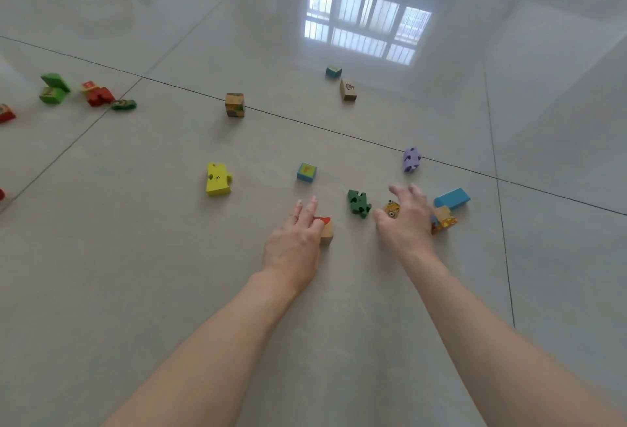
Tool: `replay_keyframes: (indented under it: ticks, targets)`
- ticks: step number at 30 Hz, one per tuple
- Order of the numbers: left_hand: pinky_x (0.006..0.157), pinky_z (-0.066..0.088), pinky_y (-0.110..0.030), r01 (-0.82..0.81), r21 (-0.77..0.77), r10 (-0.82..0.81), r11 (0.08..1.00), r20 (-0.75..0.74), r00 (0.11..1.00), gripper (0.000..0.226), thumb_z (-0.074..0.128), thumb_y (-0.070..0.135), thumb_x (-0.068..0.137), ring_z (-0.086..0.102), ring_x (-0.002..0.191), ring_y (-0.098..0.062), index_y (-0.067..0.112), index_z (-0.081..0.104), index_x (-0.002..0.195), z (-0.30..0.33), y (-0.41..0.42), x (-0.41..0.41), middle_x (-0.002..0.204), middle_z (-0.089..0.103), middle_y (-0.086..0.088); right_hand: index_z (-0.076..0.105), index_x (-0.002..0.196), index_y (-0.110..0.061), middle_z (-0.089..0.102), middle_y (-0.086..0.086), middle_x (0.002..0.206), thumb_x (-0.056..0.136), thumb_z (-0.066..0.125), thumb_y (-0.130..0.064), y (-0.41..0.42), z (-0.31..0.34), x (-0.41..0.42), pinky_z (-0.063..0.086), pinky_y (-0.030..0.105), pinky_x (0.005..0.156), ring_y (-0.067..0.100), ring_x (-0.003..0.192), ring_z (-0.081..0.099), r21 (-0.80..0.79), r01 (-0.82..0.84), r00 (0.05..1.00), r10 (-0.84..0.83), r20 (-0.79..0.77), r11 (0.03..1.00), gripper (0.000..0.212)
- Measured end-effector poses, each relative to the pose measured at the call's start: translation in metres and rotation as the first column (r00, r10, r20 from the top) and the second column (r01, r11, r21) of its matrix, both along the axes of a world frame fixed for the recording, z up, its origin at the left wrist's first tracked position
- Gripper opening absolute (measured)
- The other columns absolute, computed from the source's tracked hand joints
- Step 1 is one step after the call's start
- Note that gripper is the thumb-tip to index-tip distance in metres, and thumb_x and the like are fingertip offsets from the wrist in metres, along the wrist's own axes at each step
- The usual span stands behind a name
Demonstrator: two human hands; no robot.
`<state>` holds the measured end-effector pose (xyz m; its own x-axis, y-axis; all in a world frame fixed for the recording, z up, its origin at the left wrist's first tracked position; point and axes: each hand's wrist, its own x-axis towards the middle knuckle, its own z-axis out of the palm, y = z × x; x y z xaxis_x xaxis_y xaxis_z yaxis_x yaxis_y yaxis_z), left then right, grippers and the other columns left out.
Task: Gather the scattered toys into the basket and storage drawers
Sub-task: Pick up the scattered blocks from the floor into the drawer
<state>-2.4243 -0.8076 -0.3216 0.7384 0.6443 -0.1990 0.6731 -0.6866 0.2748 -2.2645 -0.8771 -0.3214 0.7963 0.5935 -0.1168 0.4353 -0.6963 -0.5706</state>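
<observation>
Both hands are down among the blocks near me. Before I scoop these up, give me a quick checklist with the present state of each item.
1. Left hand on a toy: ok, its fingers lie over the red-topped wooden block.
2. Left grip closed: cannot tell, the fingers look fairly straight.
3. Right hand on a toy: ok, it covers the orange piece with eyes; fingers spread, not yet gripping.
4. Dark green puzzle piece free between the hands: ok, neither hand touches it.
5. Blue block and patterned wooden block within reach by the right hand: ok.
6. Basket or drawers in sight: not ok, neither shows in this view.
</observation>
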Motion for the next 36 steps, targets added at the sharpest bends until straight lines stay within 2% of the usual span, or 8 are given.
replay_keyframes:
  ticks: [6, 10, 13, 19, 23, 27, 30, 36]
  targets:
    - [0.095, 0.036, -0.028, 0.078, 0.073, -0.074, 0.994, -0.058, 0.996, 0.041, 0.048, 0.028, 0.094, 0.041, 0.128, -0.018, 0.016, 0.038, 0.131, 0.006, 0.002, -0.002, 0.138, 0.042, 0.0, 0.051, 0.127, -0.014, 0.053, 0.006, 0.127, 0.093, 0.05, -0.014, 0.007, -0.013, -0.008, 0.037, 0.032, 0.099, 0.023, 0.119, 0.047, 0.139, 0.121, 0.987, -0.103, -0.127, 0.983, 0.035]
    - [0.078, 0.04, -0.03, 0.033, 0.045, -0.028, 0.998, -0.099, 0.995, 0.033, 0.05, 0.032, 0.093, 0.054, 0.112, -0.025, 0.017, 0.045, 0.123, 0.008, 0.004, 0.01, 0.126, 0.05, -0.002, 0.06, 0.093, -0.021, 0.056, 0.007, 0.094, 0.095, 0.033, -0.01, 0.013, -0.002, -0.01, 0.048, 0.03, 0.061, 0.017, 0.073, 0.056, 0.274, 0.698, 0.604, -0.339, -0.722, 0.661, 0.029]
    - [0.069, 0.037, -0.029, -0.011, 0.019, 0.013, 1.0, -0.077, 0.997, 0.024, 0.049, 0.029, 0.094, 0.058, 0.106, -0.028, 0.015, 0.045, 0.112, 0.009, 0.005, 0.019, 0.119, 0.053, -0.004, 0.058, 0.08, -0.018, 0.055, 0.014, 0.084, 0.091, 0.043, -0.02, 0.015, 0.006, -0.007, 0.043, 0.024, 0.043, 0.021, 0.056, 0.053, 0.195, 0.745, 0.444, -0.256, -0.859, 0.638, 0.019]
    - [0.076, 0.047, -0.032, -0.37, -0.471, 0.523, 0.801, 0.249, 0.815, 0.022, 0.068, 0.028, 0.079, 0.06, 0.082, -0.022, 0.019, 0.051, 0.089, 0.002, 0.013, -0.003, 0.087, 0.062, -0.001, 0.044, 0.124, -0.016, 0.061, 0.01, 0.113, 0.081, 0.046, -0.068, 0.036, 0.001, -0.004, 0.043, 0.036, 0.091, 0.03, 0.108, 0.057, -0.178, 0.149, 0.961, -0.185, -0.206, 0.973, 0.067]
    - [0.07, 0.053, -0.034, -0.258, -0.93, 0.918, 0.263, 0.159, 0.363, 0.013, 0.052, 0.014, 0.091, 0.06, 0.07, -0.023, 0.017, 0.051, 0.078, 0.014, 0.034, -0.025, 0.082, 0.06, -0.011, 0.032, 0.134, -0.016, 0.047, 0.011, 0.129, 0.079, 0.061, -0.055, 0.054, -0.008, -0.01, 0.039, 0.037, 0.091, 0.031, 0.119, 0.05, -0.423, -0.047, 0.994, 0.002, -0.106, 0.905, 0.074]
    - [0.05, 0.053, -0.024, -0.134, -0.986, 0.957, 0.103, 0.061, 0.284, 0.022, 0.037, 0.01, 0.092, 0.056, 0.064, -0.024, 0.01, 0.05, 0.074, 0.035, 0.049, -0.018, 0.071, 0.054, -0.01, 0.05, 0.115, -0.017, 0.057, 0.009, 0.114, 0.086, 0.054, -0.036, 0.049, -0.011, -0.012, 0.045, 0.034, 0.086, 0.03, 0.108, 0.057, -0.302, -0.031, 0.987, -0.019, -0.162, 0.953, 0.035]
    - [0.039, 0.046, -0.017, -0.206, -0.964, 0.909, 0.166, 0.068, 0.411, 0.026, 0.043, 0.021, 0.093, 0.054, 0.052, -0.014, 0.012, 0.05, 0.07, 0.035, 0.04, 0.0, 0.065, 0.053, -0.007, 0.054, 0.092, -0.015, 0.058, 0.002, 0.078, 0.085, 0.059, -0.029, 0.025, -0.001, -0.017, 0.05, 0.023, 0.056, 0.018, 0.069, 0.061, 0.067, 0.18, 0.823, -0.113, -0.556, 0.981, 0.016]
    - [0.052, 0.041, -0.02, -0.007, -0.663, 0.303, 0.748, 0.333, 0.893, 0.015, 0.063, 0.014, 0.083, 0.054, 0.054, -0.009, 0.017, 0.054, 0.071, 0.014, -0.045, 0.058, 0.064, 0.054, -0.001, 0.052, 0.084, -0.011, 0.057, 0.007, 0.07, 0.091, 0.045, -0.012, -0.082, 0.038, 0.006, 0.042, 0.022, 0.044, 0.017, 0.05, 0.05, 0.268, 0.559, 0.61, -0.171, -0.773, 0.785, 0.01]
